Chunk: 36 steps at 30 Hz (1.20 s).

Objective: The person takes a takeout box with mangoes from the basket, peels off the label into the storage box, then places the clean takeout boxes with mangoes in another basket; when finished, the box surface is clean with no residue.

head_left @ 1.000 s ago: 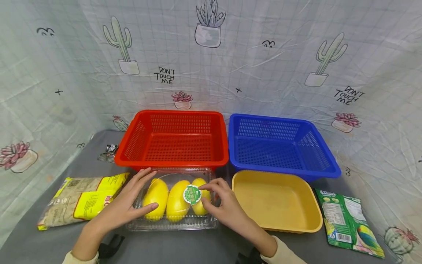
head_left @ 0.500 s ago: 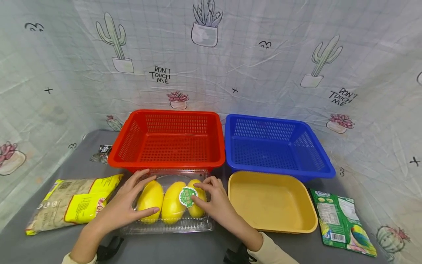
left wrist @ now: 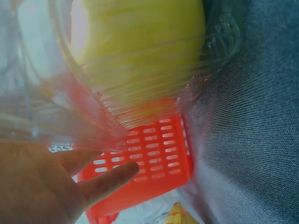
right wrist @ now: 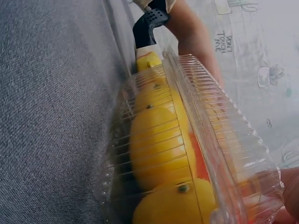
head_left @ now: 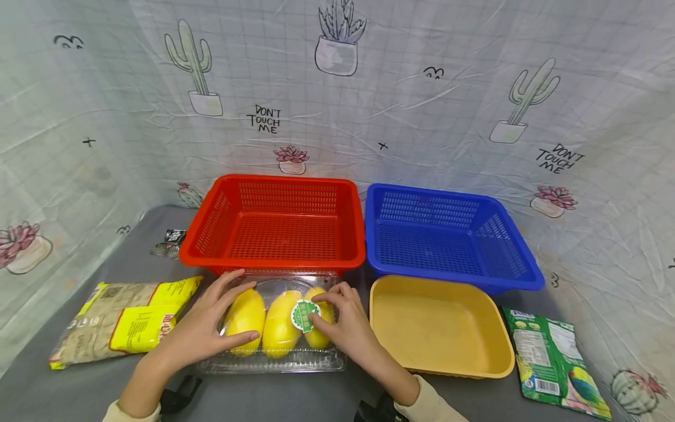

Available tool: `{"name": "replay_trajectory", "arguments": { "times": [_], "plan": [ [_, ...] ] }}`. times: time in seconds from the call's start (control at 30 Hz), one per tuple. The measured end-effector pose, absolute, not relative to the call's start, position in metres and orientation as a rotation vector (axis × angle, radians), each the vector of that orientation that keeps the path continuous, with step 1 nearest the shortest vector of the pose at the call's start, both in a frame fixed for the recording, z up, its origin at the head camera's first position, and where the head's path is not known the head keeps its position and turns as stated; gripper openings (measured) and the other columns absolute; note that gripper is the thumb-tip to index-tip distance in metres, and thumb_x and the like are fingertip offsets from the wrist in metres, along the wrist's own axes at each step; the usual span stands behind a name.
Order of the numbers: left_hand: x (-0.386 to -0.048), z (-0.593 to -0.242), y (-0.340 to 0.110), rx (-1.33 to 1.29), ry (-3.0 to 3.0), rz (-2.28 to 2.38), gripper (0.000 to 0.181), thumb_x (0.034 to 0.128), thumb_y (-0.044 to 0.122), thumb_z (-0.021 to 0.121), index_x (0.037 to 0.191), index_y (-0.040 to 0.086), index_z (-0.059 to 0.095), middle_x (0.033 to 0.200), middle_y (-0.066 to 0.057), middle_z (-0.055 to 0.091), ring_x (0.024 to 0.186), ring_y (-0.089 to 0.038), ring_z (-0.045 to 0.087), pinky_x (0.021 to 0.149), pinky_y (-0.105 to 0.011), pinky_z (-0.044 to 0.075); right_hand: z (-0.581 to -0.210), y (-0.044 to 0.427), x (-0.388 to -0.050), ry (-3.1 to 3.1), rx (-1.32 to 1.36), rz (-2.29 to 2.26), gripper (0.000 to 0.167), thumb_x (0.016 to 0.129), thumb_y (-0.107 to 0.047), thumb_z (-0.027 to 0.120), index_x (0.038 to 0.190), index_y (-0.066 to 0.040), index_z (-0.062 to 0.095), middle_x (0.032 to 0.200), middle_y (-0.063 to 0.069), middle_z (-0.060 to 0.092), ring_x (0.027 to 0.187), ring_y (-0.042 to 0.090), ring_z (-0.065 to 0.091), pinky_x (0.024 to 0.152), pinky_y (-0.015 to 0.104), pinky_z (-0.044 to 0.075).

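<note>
Since 1 second ago, the thumb of the right hand (head_left: 350,325) has come left onto the round green label (head_left: 303,315). At the far left I see a yellow bag (head_left: 126,322) on the grey tabletop (head_left: 100,387), with a small foil packet (head_left: 167,249) beyond it, beside the red basket (head_left: 274,262). Next comes the left hand (head_left: 197,328), its grip wide, thumb well apart from the fingers, spread over the left end of a clear plastic box (head_left: 274,366). That box lies just before the red basket and holds 3 mangoes (head_left: 279,325); the label is on its lid, above the 2 rightmost. There the right thumb and index finger stand narrowly apart; whether they pinch the label I cannot tell. Further right, a yellow tub (head_left: 440,328) sits before a blue basket (head_left: 459,277), with a green packet (head_left: 556,360) beside it.
</note>
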State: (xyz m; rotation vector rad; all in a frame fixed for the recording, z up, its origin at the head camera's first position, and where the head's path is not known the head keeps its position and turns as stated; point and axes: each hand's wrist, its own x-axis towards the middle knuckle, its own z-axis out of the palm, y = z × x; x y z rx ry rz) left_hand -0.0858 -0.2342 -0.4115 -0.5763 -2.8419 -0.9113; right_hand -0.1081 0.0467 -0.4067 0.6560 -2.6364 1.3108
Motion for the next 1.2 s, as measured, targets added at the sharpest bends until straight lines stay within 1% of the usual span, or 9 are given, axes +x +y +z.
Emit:
{"name": "replay_trajectory", "arguments": {
  "times": [0.3, 0.37, 0.47, 0.6, 0.67, 0.77, 0.93, 1.07, 1.2],
  "plan": [
    [-0.0867, -0.4129, -0.2336, -0.572, -2.846, -0.923, 0.079, 0.0785, 0.053, 0.076, 0.145, 0.023, 0.046, 0.156, -0.006, 0.025, 0.137, -0.038, 0.027, 0.094, -0.072, 0.037, -0.4095, 0.0488, -0.1077, -2.570, 0.664, 1.312, 0.018, 0.078, -0.009, 0.080, 0.095, -0.010, 0.074, 0.089, 0.000, 0.059, 0.084, 0.018, 0.046, 0.071, 0.029, 0.037],
    [-0.0867, -0.4133, -0.2336, -0.572, -2.848, -0.923, 0.079, 0.0783, 0.053, 0.076, 0.144, 0.021, 0.046, 0.156, -0.006, 0.025, 0.137, -0.039, 0.027, 0.094, -0.072, 0.037, -0.4098, 0.0493, -0.1081, -2.541, 0.677, 1.323, 0.017, 0.078, -0.007, 0.079, 0.093, -0.011, 0.074, 0.086, 0.000, 0.062, 0.079, 0.021, 0.049, 0.074, 0.030, 0.038],
    [-0.0868, -0.4136, -0.2339, -0.571, -2.853, -0.921, 0.080, 0.0784, 0.053, 0.076, 0.144, 0.021, 0.046, 0.156, -0.006, 0.024, 0.137, -0.040, 0.028, 0.094, -0.073, 0.036, -0.4097, 0.0504, -0.1091, -2.509, 0.690, 1.343, 0.015, 0.078, -0.004, 0.078, 0.091, -0.011, 0.074, 0.080, -0.002, 0.062, 0.070, 0.022, 0.049, 0.069, 0.026, 0.039],
    [-0.0869, -0.4141, -0.2345, -0.571, -2.851, -0.940, 0.082, 0.0782, 0.053, 0.077, 0.146, 0.020, 0.044, 0.157, -0.005, 0.022, 0.137, -0.040, 0.028, 0.094, -0.073, 0.036, -0.4089, 0.0521, -0.1098, -2.504, 0.684, 1.397, 0.012, 0.080, -0.001, 0.076, 0.087, -0.011, 0.074, 0.075, -0.004, 0.061, 0.058, 0.015, 0.044, 0.054, 0.019, 0.034],
    [-0.0869, -0.4143, -0.2348, -0.569, -2.850, -0.953, 0.084, 0.0781, 0.052, 0.077, 0.147, 0.019, 0.042, 0.157, -0.005, 0.021, 0.137, -0.040, 0.030, 0.094, -0.072, 0.038, -0.4084, 0.0527, -0.1096, -2.512, 0.683, 1.420, 0.012, 0.081, 0.000, 0.075, 0.086, -0.010, 0.074, 0.076, -0.004, 0.060, 0.056, 0.011, 0.040, 0.051, 0.017, 0.032],
    [-0.0867, -0.4142, -0.2350, -0.566, -2.844, -0.980, 0.086, 0.0780, 0.051, 0.078, 0.148, 0.018, 0.040, 0.156, -0.007, 0.020, 0.134, -0.040, 0.034, 0.092, -0.069, 0.042, -0.4079, 0.0532, -0.1095, -2.523, 0.684, 1.440, 0.010, 0.082, -0.001, 0.075, 0.086, -0.010, 0.074, 0.077, 0.000, 0.060, 0.055, 0.008, 0.038, 0.050, 0.017, 0.031],
    [-0.0861, -0.4139, -0.2353, -0.566, -2.835, -0.982, 0.087, 0.0781, 0.050, 0.078, 0.148, 0.018, 0.039, 0.156, -0.010, 0.021, 0.130, -0.040, 0.041, 0.091, -0.066, 0.045, -0.4067, 0.0539, -0.1102, -2.530, 0.698, 1.444, 0.010, 0.081, -0.002, 0.076, 0.087, -0.009, 0.074, 0.079, 0.006, 0.061, 0.055, 0.008, 0.037, 0.050, 0.018, 0.030],
    [-0.0855, -0.4138, -0.2358, -0.556, -2.830, -0.955, 0.089, 0.0767, 0.051, 0.079, 0.148, 0.016, 0.039, 0.155, -0.010, 0.022, 0.128, -0.039, 0.043, 0.090, -0.064, 0.047, -0.4056, 0.0544, -0.1105, -2.548, 0.710, 1.463, 0.013, 0.079, -0.001, 0.078, 0.088, -0.009, 0.074, 0.073, 0.004, 0.060, 0.052, 0.005, 0.034, 0.048, 0.018, 0.027],
    [-0.0851, -0.4138, -0.2357, -0.531, -2.834, -0.906, 0.090, 0.0745, 0.053, 0.080, 0.148, 0.017, 0.041, 0.153, -0.012, 0.023, 0.125, -0.039, 0.044, 0.090, -0.065, 0.047, -0.4045, 0.0547, -0.1103, -2.551, 0.703, 1.498, 0.013, 0.080, 0.001, 0.077, 0.088, -0.009, 0.074, 0.068, 0.001, 0.056, 0.050, 0.002, 0.032, 0.045, 0.017, 0.026]
  ]
}}
